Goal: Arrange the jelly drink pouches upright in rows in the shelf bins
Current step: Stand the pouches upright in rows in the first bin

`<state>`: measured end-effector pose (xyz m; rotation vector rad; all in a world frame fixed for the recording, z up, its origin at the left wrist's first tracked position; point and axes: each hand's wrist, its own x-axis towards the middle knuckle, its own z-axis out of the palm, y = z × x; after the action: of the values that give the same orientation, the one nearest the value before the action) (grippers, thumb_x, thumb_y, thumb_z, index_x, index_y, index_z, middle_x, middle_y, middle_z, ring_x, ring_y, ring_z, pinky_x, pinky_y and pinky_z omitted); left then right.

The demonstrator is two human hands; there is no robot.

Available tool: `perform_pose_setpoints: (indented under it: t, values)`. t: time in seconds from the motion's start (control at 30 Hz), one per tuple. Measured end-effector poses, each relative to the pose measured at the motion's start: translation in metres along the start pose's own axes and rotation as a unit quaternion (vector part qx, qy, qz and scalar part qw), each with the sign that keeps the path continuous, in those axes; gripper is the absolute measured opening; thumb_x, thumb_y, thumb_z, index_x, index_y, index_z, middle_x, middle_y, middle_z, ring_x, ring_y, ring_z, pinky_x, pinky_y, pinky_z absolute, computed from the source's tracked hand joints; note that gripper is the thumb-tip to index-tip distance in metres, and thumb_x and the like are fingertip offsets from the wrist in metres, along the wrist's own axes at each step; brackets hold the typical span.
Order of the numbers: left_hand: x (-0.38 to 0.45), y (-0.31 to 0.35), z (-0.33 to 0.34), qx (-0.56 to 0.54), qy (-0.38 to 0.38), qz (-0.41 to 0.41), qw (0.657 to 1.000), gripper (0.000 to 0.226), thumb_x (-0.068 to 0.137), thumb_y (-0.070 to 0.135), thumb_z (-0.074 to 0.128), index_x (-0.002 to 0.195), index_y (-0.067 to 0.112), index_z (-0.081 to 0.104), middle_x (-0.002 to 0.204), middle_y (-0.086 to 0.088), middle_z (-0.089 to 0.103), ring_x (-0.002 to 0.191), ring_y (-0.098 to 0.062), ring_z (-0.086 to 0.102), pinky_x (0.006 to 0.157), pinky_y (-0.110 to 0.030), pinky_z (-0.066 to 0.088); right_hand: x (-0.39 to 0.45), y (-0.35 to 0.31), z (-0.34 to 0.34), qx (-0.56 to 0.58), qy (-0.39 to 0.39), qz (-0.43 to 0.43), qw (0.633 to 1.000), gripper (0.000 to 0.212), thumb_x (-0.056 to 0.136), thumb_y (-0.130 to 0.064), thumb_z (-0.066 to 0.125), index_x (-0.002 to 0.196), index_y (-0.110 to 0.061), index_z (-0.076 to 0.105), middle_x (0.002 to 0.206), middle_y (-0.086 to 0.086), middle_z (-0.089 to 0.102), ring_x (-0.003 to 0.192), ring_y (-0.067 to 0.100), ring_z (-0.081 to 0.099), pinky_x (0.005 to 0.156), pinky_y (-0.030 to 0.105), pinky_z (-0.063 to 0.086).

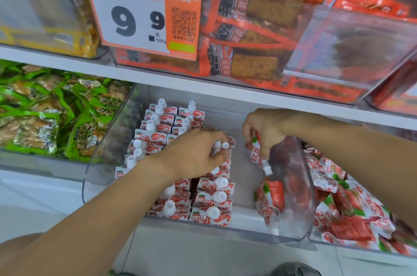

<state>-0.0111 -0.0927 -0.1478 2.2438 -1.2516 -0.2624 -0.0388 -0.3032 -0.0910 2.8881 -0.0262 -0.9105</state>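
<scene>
A clear plastic bin (303,185) holds red-and-white jelly drink pouches with white caps. Upright pouches (168,121) stand in rows along its left and middle. My left hand (194,154) rests on the middle row, fingers pinched on the cap end of a pouch (228,143) at the row's right side. My right hand (264,130) grips another pouch (259,156) that hangs with its cap pointing down. Below it a loose pouch (269,199) lies tilted against the bin's right wall, cap down.
The bin to the right holds a jumbled heap of the same pouches (343,203). Green snack packets (52,115) fill the left bin. The shelf above carries orange snack packs (259,34) and a price tag (140,14). The bin's right half shows bare floor (241,176).
</scene>
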Motion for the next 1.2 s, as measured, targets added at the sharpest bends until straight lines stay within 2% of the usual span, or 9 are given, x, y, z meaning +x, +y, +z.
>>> perform_pose_setpoints:
  t: [0.17,0.37,0.5,0.57,0.7,0.73,0.93,1.03,1.2]
  values:
    - [-0.002,0.002,-0.002,-0.005,-0.002,0.010,1.000,0.026,0.092,0.044,0.053,0.105,0.024,0.063,0.085,0.008,0.064,0.078,-0.008,0.059,0.072,-0.034,0.052,-0.003,0.005,0.000,0.238,0.125,-0.027,0.963,0.042,0.077,0.005,0.072,0.114,-0.010,0.058,0.099,-0.006,0.059,0.081,0.008,0.056,0.062,0.008,0.046]
    - [-0.010,0.006,-0.004,0.024,0.005,0.010,1.000,0.030,0.095,0.044,0.049,0.119,0.029,0.060,0.089,0.007,0.058,0.083,-0.011,0.055,0.078,-0.030,0.048,-0.001,-0.002,0.014,0.442,0.151,0.019,0.884,0.043,0.090,-0.008,0.067,0.129,-0.023,0.059,0.104,-0.008,0.057,0.098,0.010,0.058,0.082,0.017,0.050]
    - [-0.013,0.006,-0.004,0.037,0.012,0.017,0.999,0.039,0.096,0.045,0.046,0.132,0.033,0.052,0.099,0.007,0.059,0.088,-0.009,0.052,0.082,-0.025,0.044,-0.004,-0.003,0.020,0.698,0.168,0.020,0.696,0.013,0.098,0.000,0.051,0.104,-0.006,0.062,0.093,-0.003,0.062,0.085,0.006,0.062,0.092,0.023,0.054]
    - [-0.012,0.007,-0.004,0.036,0.010,0.017,0.999,0.038,0.096,0.044,0.046,0.131,0.031,0.054,0.096,0.010,0.057,0.085,-0.007,0.052,0.079,-0.024,0.042,0.004,-0.008,0.018,0.747,0.150,0.039,0.646,0.009,0.098,-0.004,0.054,0.092,-0.006,0.061,0.099,0.003,0.066,0.087,0.010,0.065,0.099,0.034,0.051]
    - [-0.016,0.011,-0.006,0.017,0.032,0.029,0.999,0.029,0.096,0.042,0.048,0.114,0.025,0.063,0.092,0.005,0.065,0.079,-0.010,0.058,0.075,-0.032,0.050,0.014,-0.022,0.018,0.372,0.063,0.107,0.920,0.036,0.098,-0.031,0.058,0.126,-0.008,0.058,0.129,0.009,0.057,0.113,0.028,0.059,0.096,0.040,0.053]
    - [-0.017,0.012,-0.006,0.020,0.044,0.030,0.998,0.028,0.096,0.041,0.049,0.114,0.024,0.063,0.092,0.004,0.065,0.079,-0.010,0.059,0.074,-0.033,0.050,0.015,-0.026,0.015,0.276,0.090,0.101,0.952,0.040,0.098,-0.035,0.056,0.129,-0.010,0.058,0.131,0.009,0.056,0.117,0.029,0.057,0.099,0.037,0.050]
    - [-0.023,0.010,-0.006,0.042,0.085,0.009,0.996,0.037,0.092,0.047,0.051,0.119,0.023,0.060,0.110,0.005,0.062,0.099,-0.013,0.059,0.084,-0.034,0.051,0.037,-0.028,0.015,0.319,0.056,0.007,0.946,0.045,0.096,-0.011,0.049,0.134,-0.033,0.053,0.141,-0.004,0.053,0.121,0.018,0.055,0.103,0.034,0.047]
    - [-0.027,0.012,-0.008,0.042,0.108,0.006,0.993,0.049,0.091,0.044,0.056,0.135,0.026,0.045,0.131,0.009,0.048,0.110,-0.010,0.055,0.089,-0.025,0.047,0.038,-0.024,0.012,0.378,0.001,-0.010,0.926,0.047,0.093,0.000,0.048,0.128,-0.030,0.049,0.137,-0.002,0.052,0.113,0.021,0.059,0.088,0.032,0.055]
    - [-0.017,0.013,-0.011,0.021,0.153,-0.005,0.988,0.062,0.089,0.039,0.060,0.143,0.024,0.032,0.139,0.009,0.037,0.118,-0.008,0.047,0.092,-0.018,0.039,0.035,-0.010,0.013,0.479,-0.087,-0.047,0.872,0.048,0.093,0.008,0.051,0.127,-0.025,0.044,0.151,0.007,0.041,0.120,0.026,0.060,0.100,0.045,0.051]
